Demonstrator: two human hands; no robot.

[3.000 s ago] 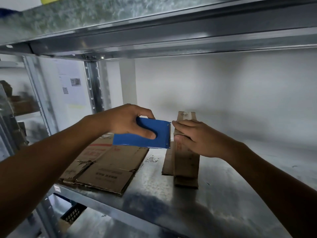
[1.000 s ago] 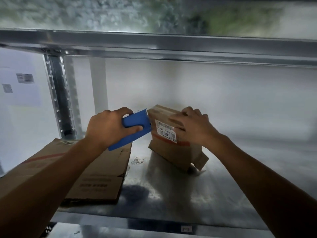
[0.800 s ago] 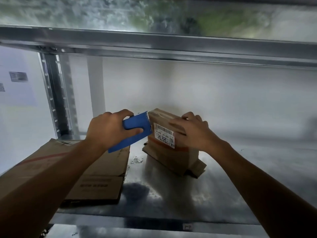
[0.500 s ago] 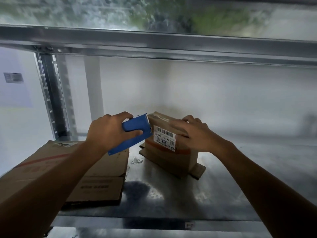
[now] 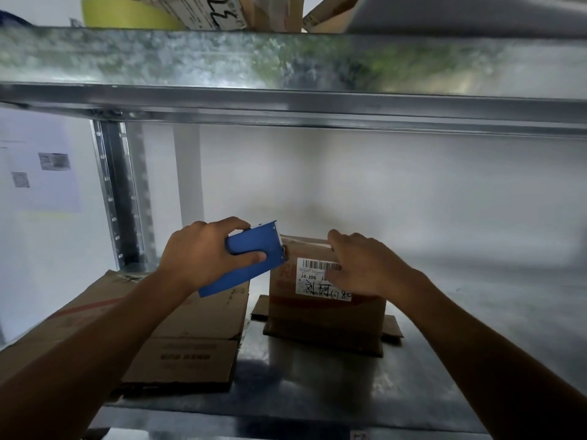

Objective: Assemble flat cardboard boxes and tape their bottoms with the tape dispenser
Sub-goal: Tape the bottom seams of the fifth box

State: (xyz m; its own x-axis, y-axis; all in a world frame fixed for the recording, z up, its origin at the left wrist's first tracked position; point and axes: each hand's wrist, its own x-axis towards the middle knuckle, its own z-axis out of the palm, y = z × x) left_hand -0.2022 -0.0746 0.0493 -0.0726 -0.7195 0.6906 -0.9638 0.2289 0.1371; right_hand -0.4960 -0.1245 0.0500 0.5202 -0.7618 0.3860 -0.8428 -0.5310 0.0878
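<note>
A small brown cardboard box (image 5: 320, 315) with a white barcode label stands upside down on the metal shelf (image 5: 317, 385), its lower flaps splayed out on the shelf. My right hand (image 5: 362, 265) rests over the box's top and front, fingers spread across the top edge. My left hand (image 5: 203, 252) grips a blue tape dispenser (image 5: 251, 255), whose toothed front edge touches the box's top left corner.
Flattened cardboard boxes (image 5: 178, 338) lie on the shelf to the left. An upright steel post (image 5: 117, 198) stands behind them. The upper shelf (image 5: 286, 68) hangs low overhead, carrying a yellow-green roll and cardboard. Bare shelf stretches to the right.
The box has turned from a tilted, edge-on pose to standing square with its label facing me. My left hand with the dispenser stays at its top left corner; the right hand stays on top.
</note>
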